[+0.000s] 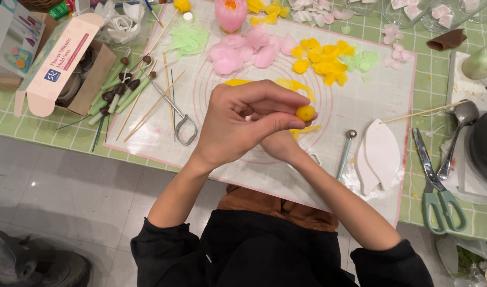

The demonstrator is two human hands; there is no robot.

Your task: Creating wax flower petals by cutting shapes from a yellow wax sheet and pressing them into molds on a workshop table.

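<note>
Left hand (243, 119) pinched on yellow ball (305, 112); right hand (280, 144) hidden beneath, grip unclear.

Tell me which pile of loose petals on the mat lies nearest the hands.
The yellow petals, just beyond the hands and right of centre on the mat. The pink petals and green petals lie farther up the mat.

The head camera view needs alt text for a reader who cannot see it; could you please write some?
Seen from above, the left hand pinches a small yellow ball over a pink-edged work mat, with the right hand mostly hidden beneath it. Pink petals and yellow petals lie on the mat, wooden skewers at left, green-handled scissors at right.
</note>
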